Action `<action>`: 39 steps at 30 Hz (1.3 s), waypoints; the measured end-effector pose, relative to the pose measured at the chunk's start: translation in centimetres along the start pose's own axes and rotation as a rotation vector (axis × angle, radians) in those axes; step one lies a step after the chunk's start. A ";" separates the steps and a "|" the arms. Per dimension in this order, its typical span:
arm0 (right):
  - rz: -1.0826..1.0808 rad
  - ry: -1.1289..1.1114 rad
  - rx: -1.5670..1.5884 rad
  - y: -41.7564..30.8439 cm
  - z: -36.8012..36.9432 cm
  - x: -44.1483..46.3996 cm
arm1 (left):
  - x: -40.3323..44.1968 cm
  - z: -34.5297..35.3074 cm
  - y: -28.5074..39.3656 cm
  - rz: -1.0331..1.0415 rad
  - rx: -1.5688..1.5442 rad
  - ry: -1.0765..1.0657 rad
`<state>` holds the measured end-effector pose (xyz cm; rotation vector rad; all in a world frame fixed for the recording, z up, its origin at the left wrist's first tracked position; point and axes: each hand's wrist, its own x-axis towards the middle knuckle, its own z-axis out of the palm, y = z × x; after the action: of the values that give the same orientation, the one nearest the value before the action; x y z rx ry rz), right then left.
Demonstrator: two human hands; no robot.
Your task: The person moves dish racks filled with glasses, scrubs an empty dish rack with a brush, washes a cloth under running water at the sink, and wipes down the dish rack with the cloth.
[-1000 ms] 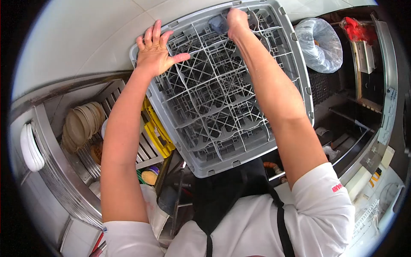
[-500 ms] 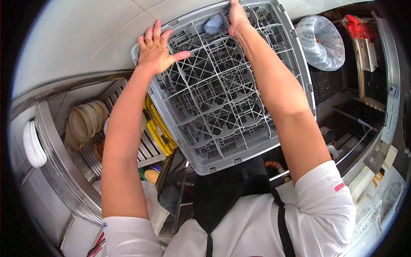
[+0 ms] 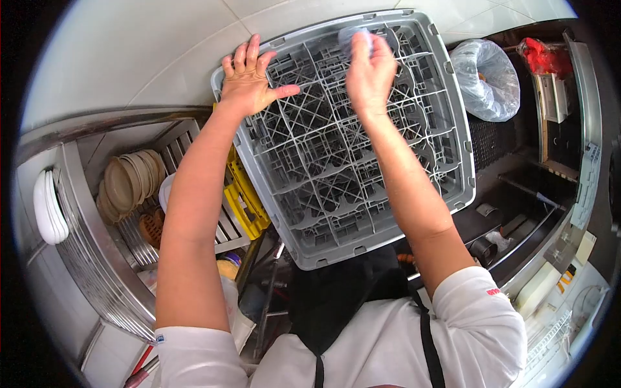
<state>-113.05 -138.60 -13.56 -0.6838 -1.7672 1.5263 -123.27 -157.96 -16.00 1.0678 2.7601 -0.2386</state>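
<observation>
A grey plastic rack (image 3: 309, 258), divided into a grid of compartments, lies tilted in front of me. My left hand (image 3: 251, 84) rests on its upper left corner with the fingers spread, the thumb reaching over the grid. Near the rack's top edge, my right hand (image 3: 371, 76) has its fingers closed on a crumpled bluish cloth (image 3: 351, 40). The cloth is partly hidden by the fingers, over the upper compartments.
Stacked plates (image 3: 132, 181) stand on a slatted shelf at the left, with white bowls (image 3: 50, 207) farther left. A yellow plastic piece (image 3: 244, 205) sits beside the rack. At the upper right is a bin lined with clear plastic (image 3: 485, 81).
My right hand has turned and moved down slightly from the top edge, with the cloth now in its fingers. The rack and my left hand have shifted slightly right in view.
</observation>
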 end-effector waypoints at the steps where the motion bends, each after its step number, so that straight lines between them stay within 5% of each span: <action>1: 0.041 -0.003 -0.074 0.0 0.9 -0.5 | 0.0 -0.4 0.2 -0.010 0.004 -0.025; 4: 0.481 0.034 0.245 5.6 5.9 0.9 | 0.1 -0.5 0.4 -0.012 0.031 -0.033; 7: 0.606 0.062 0.331 4.2 8.0 2.6 | 0.0 -0.2 0.2 -0.007 0.037 -0.013; 11: 0.638 -0.254 -0.318 3.6 8.1 1.2 | 0.0 0.1 0.2 0.014 0.039 0.023; 14: 0.709 -0.347 -0.145 3.4 7.1 2.0 | 0.0 0.4 0.0 0.032 0.037 0.064; 20: 0.271 0.091 -0.189 4.6 7.2 -0.5 | 0.3 0.5 -0.1 0.029 0.038 0.040; 25: 0.085 -0.129 -0.369 3.0 6.9 -2.4 | 0.1 -0.1 0.2 0.013 0.069 0.007; 29: 0.074 -0.057 -0.150 1.8 6.5 -1.9 | 0.0 -0.4 0.2 -0.003 0.022 -0.006; 32: 0.020 -0.102 -0.425 3.4 8.5 -2.7 | 0.1 0.5 -0.2 0.021 0.002 0.023; 34: -0.350 -0.211 -0.514 4.4 8.4 -3.6 | 0.2 0.6 -0.2 0.014 0.019 0.033; 36: -0.368 -0.329 -0.524 4.8 7.4 -3.2 | 0.0 -0.1 0.0 0.007 0.033 -0.010; 39: -0.007 -0.110 -0.395 3.3 6.4 -0.9 | 0.1 -0.9 0.4 -0.015 0.023 -0.053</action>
<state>-117.62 -142.69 -17.39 -0.7921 -2.1812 1.2389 -123.15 -157.42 -15.21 1.0315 2.7255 -0.2972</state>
